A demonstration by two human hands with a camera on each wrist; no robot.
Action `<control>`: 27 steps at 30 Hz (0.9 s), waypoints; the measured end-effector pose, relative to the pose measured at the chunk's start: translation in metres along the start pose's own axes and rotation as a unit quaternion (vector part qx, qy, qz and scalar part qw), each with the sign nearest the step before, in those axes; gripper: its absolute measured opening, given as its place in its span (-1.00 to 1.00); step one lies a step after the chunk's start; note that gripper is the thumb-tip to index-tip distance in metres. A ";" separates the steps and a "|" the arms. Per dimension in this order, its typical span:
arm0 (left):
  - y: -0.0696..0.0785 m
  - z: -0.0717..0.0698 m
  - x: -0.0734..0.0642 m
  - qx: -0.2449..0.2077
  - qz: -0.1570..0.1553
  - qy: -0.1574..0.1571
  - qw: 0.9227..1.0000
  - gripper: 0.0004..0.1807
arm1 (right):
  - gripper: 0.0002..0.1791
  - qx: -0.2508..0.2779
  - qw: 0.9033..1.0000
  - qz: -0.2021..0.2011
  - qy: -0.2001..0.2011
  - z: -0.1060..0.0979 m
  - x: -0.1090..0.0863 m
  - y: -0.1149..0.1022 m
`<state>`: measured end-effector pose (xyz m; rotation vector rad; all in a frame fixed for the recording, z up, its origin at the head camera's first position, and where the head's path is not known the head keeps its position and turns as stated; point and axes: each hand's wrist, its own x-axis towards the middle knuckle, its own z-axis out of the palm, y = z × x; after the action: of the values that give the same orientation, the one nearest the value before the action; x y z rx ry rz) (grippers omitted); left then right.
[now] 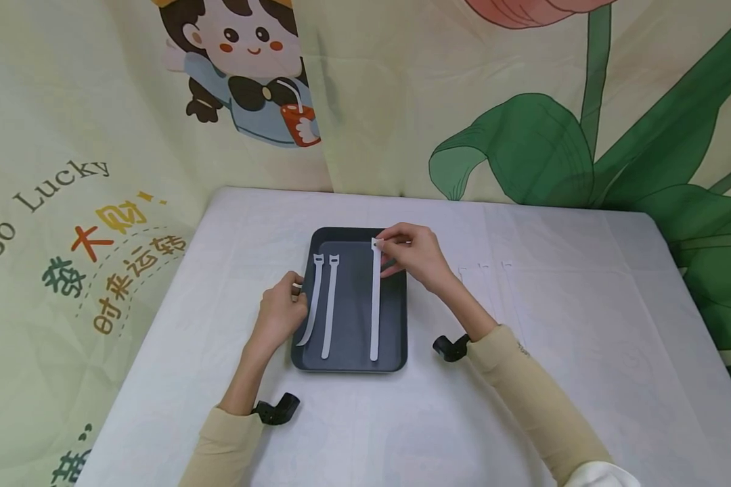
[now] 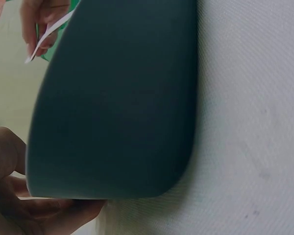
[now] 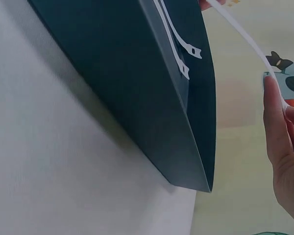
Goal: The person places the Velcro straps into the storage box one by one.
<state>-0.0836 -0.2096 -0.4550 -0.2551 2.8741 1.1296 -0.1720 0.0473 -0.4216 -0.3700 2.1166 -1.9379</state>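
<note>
My right hand [image 1: 415, 253] pinches the slotted head of a white cable strap [image 1: 375, 304] between thumb and fingers. That strap hangs lengthwise over the right half of a dark grey tray [image 1: 356, 365]; in the right wrist view the held strap [image 3: 245, 35] is raised above the tray wall [image 3: 137, 98]. At the tray's left side, my left hand [image 1: 281, 306] grips the rim, and its fingers [image 2: 63, 215] show around the tray's edge in the left wrist view. Two more white cable straps lie inside on the left, one curved [image 1: 314, 297], one straighter [image 1: 330, 308].
A white cloth [image 1: 554, 406] covers the table beneath the tray. Faint thin outlines [image 1: 484, 270] show on the cloth right of the tray. Behind the table hangs a printed curtain [image 1: 378, 135] with a cartoon figure and green leaves. Each wrist carries a black camera [image 1: 279, 409].
</note>
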 end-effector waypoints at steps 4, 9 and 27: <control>0.000 0.000 0.001 0.000 0.000 0.000 1.000 -0.66 | -0.85 0.007 1.000 -0.002 -0.005 0.007 0.003 0.002; -0.001 0.001 0.001 0.001 0.000 0.002 1.000 -0.66 | -0.85 0.006 1.000 0.001 -0.010 0.015 0.008 0.004; 0.000 -0.001 0.000 0.000 -0.002 -0.003 1.000 -0.66 | -0.85 0.031 0.999 0.009 -0.025 0.038 0.023 0.012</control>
<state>-0.0837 -0.2104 -0.4539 -0.2556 2.8671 1.1275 -0.1804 0.0048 -0.4372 -0.3812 2.0161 -1.9578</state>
